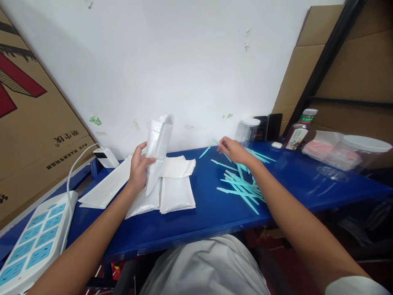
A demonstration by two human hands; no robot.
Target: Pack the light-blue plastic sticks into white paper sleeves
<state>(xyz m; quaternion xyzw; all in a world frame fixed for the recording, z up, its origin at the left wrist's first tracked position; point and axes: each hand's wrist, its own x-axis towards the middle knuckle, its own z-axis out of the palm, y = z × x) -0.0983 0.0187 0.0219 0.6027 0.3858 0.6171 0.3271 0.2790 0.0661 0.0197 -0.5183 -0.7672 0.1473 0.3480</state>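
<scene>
My left hand (140, 167) is closed around a white padded envelope (159, 143), held upright above the table. Other white padded envelopes (178, 194) lie flat beneath and beside it, partly overlapping. At the far side of a loose pile of slim turquoise sticks that look like eyebrow razors (236, 184), my right hand (231, 149) is closed in a pinch. A pale turquoise tip pokes out left of its fingers, so it seems to grip one razor; the rest is hidden. A single razor (204, 152) lies apart, left of that hand.
A flat white sheet or sleeve (107, 184) lies at the left of the blue table (208, 213). Farther left are a power strip (38, 241) and a white device (106, 157) with a cable. Clear jars (248, 131), phones (273, 127) and a bottle (299, 129) stand at the right.
</scene>
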